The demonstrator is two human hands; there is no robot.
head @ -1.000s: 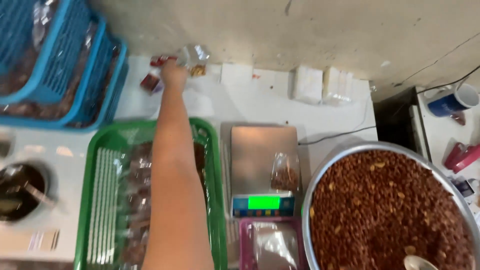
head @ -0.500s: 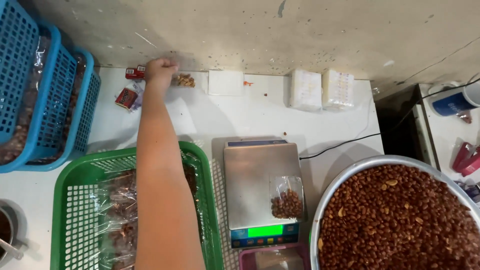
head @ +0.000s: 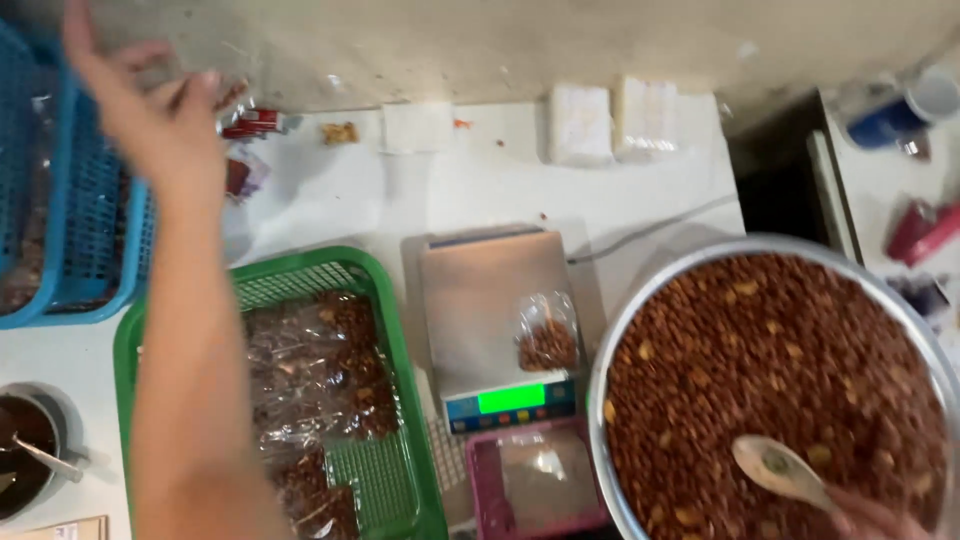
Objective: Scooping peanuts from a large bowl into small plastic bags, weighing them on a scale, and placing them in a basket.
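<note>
Since half a second earlier, the left hand (head: 150, 110) had swung away from the red packets (head: 255, 123) at the far edge of the surface (head: 480, 180) and lifted toward the blue basket (head: 85, 230) at far left, fingers spread apart and blurred; whether it carried anything clear I could not tell. Below it the forearm crossed the green basket (head: 390, 400), which held filled clear bags (head: 310, 370) of brown snack. Right of that, a small filled bag (head: 547, 335) sat on the digital scale (head: 490, 310), with a pink tray (head: 540, 485) just nearer. At right, the metal basin (head: 770, 390) held the loose snack. The right hand (head: 875, 518), cut off at the near edge, seemed closed on a wooden spoon (head: 780, 470). Judging by this, weighing was in hand; the next move likely called for lifting the weighed bag. The dark bowl (head: 30, 450) at near left was cut off.
</note>
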